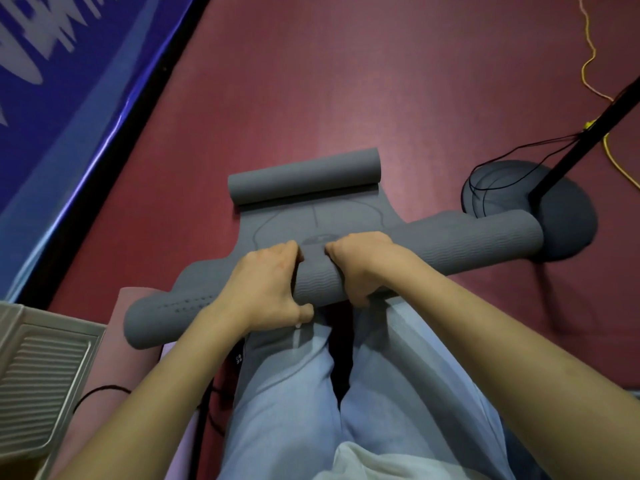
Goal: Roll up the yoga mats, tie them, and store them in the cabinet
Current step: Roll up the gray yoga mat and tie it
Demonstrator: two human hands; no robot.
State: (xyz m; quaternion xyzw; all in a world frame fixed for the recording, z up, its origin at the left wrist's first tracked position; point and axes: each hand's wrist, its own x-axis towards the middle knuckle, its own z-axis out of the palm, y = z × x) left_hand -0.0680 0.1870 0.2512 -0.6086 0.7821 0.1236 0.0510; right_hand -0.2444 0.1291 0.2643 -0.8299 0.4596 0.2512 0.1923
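Grey yoga mat (450, 247) lies on red floor (346, 81) in front of knees, near end rolled into thick tube, far end (304, 176) curled into smaller roll. Left hand (266, 285) & right hand (363, 268) side by side at tube's middle, each grip closed round it. Lamp base (568, 216) touches tube's right end.

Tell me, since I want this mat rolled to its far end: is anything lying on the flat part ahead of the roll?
Yes. Both hands, left hand and right hand, grip the near roll. Ahead, the mat's far end is itself curled into a second roll resting on the flat stretch. Nothing else lies there.
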